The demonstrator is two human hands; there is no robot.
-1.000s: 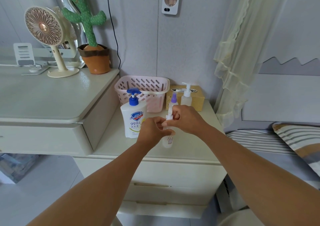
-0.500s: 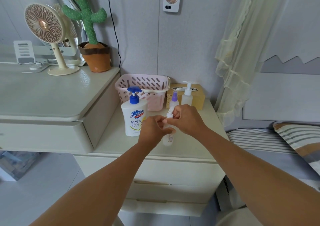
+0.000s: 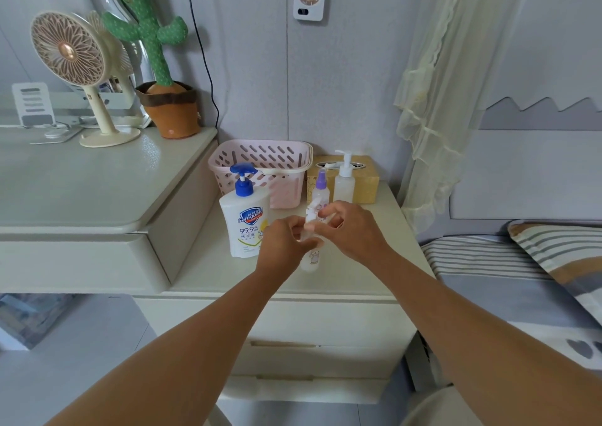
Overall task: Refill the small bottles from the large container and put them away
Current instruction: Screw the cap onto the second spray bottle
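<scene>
A small clear bottle [image 3: 311, 257] with a white pump top stands on the low cabinet [image 3: 358, 272]. My left hand [image 3: 283, 243] grips its body. My right hand [image 3: 348, 228] pinches the white pump top at the neck. The large white soap container [image 3: 244, 220] with a blue pump stands just left of my hands. Behind them stand a small bottle with a purple cap [image 3: 321, 189] and a small white pump bottle [image 3: 344, 181]. A pink basket [image 3: 260, 161] sits at the back.
A yellow tissue box [image 3: 368, 181] stands behind the small bottles. The higher dresser [image 3: 81, 191] on the left carries a fan [image 3: 70, 54] and a cactus toy in a pot [image 3: 169, 106]. A curtain [image 3: 439, 99] and a bed [image 3: 521, 269] lie to the right.
Both hands stay on the small bottle and its pump top; my right hand's fingers have shifted slightly at the neck. The camera view has drifted a little.
</scene>
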